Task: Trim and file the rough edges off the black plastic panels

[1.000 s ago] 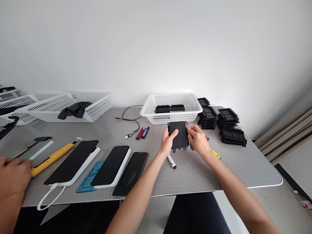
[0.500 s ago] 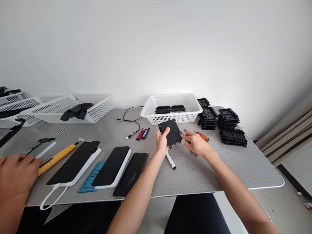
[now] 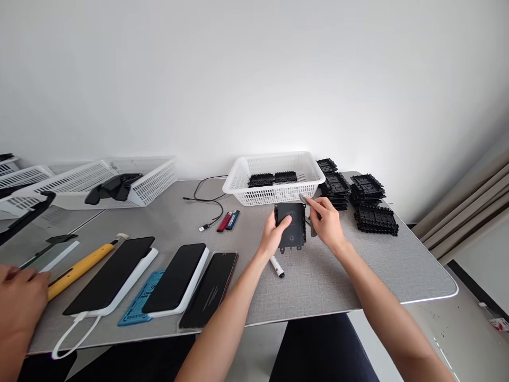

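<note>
My left hand grips the left edge of a flat black plastic panel, held upright just above the grey table. My right hand is closed on a thin grey tool whose tip rests at the panel's top right corner. A white marker pen lies on the table below my left hand. Just behind the panel stands a white basket with black parts inside.
Stacks of black parts sit at the back right. Two lighters and a black cable lie mid-table. Phones and a yellow tool lie at the left, beside another person's hand. More white baskets stand far left.
The panel turned from tilted back to square upright. My right hand rose from the table and brought the grey tool to the panel's top right corner. The other person's hand drew leftwards.
</note>
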`<state>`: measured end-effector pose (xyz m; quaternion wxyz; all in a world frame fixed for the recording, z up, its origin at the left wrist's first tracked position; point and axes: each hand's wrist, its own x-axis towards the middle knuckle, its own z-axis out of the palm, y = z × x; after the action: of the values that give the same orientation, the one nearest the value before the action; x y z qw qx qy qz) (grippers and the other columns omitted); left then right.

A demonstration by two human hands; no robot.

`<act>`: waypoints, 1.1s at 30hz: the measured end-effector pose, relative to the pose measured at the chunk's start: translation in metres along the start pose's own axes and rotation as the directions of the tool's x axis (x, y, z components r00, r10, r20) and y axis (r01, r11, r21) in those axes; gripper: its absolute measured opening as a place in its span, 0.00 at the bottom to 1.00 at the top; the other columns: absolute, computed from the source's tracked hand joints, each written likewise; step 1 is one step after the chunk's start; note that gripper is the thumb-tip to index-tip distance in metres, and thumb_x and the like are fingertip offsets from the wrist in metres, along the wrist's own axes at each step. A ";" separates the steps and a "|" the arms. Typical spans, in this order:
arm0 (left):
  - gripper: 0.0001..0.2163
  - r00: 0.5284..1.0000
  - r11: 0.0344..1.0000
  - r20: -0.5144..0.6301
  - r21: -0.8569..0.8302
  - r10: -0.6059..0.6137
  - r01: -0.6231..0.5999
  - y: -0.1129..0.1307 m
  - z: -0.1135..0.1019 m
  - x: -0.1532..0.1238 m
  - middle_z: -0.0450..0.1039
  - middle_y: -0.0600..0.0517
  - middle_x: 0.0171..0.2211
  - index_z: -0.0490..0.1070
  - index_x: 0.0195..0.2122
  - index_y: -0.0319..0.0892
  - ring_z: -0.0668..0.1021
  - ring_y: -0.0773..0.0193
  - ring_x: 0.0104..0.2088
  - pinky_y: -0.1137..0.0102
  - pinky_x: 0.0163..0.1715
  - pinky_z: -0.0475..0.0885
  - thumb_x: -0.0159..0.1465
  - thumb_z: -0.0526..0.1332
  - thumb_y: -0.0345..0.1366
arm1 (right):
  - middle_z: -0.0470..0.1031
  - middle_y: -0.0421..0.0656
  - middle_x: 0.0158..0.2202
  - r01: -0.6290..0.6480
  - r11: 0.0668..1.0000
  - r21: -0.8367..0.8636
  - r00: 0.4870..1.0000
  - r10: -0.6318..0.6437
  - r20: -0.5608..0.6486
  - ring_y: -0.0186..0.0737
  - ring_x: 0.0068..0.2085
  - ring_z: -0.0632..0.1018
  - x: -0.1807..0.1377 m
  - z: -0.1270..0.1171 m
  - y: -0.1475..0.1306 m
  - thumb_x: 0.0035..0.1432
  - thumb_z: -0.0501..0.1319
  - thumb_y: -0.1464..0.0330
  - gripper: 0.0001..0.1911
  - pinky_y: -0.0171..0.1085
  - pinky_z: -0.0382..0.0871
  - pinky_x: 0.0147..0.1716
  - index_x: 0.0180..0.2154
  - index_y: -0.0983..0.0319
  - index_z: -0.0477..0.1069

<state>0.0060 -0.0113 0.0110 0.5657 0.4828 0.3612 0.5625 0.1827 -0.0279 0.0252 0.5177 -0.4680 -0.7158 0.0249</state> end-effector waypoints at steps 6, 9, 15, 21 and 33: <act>0.21 0.998 1.000 0.054 0.005 -0.012 0.012 -0.001 0.003 -0.003 0.79 0.45 0.44 0.74 0.47 0.42 0.80 0.52 0.43 0.62 0.43 0.75 0.54 0.70 0.44 | 0.70 0.48 0.43 0.097 0.986 -0.134 0.980 -0.072 0.184 0.42 0.41 0.74 -0.004 0.005 -0.001 0.65 0.49 0.74 0.24 0.42 0.74 0.39 0.59 0.59 0.69; 0.21 0.999 0.998 -0.051 -0.063 -0.013 0.010 0.003 0.001 -0.001 0.79 0.46 0.43 0.74 0.45 0.42 0.81 0.52 0.42 0.62 0.43 0.76 0.52 0.71 0.44 | 0.71 0.48 0.43 0.179 0.977 -0.112 0.945 -0.139 0.295 0.42 0.41 0.74 -0.006 0.005 -0.008 0.64 0.49 0.76 0.25 0.41 0.73 0.39 0.60 0.59 0.69; 0.21 0.982 0.990 -0.181 -0.140 -0.049 0.023 0.010 -0.009 0.006 0.79 0.46 0.41 0.74 0.42 0.42 0.81 0.51 0.42 0.61 0.43 0.76 0.49 0.72 0.44 | 0.73 0.45 0.41 0.244 0.970 -0.013 0.869 -0.212 0.447 0.37 0.36 0.74 -0.009 0.005 -0.020 0.60 0.52 0.78 0.23 0.37 0.70 0.35 0.54 0.60 0.73; 0.21 0.978 0.991 -0.207 -0.131 -0.016 -0.012 0.008 -0.014 0.009 0.79 0.46 0.45 0.74 0.43 0.43 0.79 0.51 0.48 0.61 0.47 0.74 0.50 0.72 0.44 | 0.71 0.42 0.32 0.217 0.970 0.110 0.938 -0.238 0.252 0.35 0.30 0.72 -0.011 0.002 -0.018 0.56 0.52 0.79 0.18 0.36 0.68 0.31 0.35 0.60 0.79; 0.21 1.000 1.000 0.021 0.001 -0.010 0.010 -0.011 -0.003 0.002 0.79 0.46 0.45 0.75 0.46 0.43 0.78 0.52 0.48 0.63 0.49 0.72 0.60 0.63 0.53 | 0.67 0.50 0.44 0.116 0.980 -0.159 0.970 -0.077 0.231 0.47 0.46 0.71 -0.007 0.009 -0.009 0.62 0.48 0.78 0.29 0.46 0.73 0.44 0.62 0.57 0.65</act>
<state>0.0065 -0.0081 0.0003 0.5720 0.4872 0.3581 0.5542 0.1697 -0.0338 0.0204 0.3922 -0.4695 -0.7910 -0.0098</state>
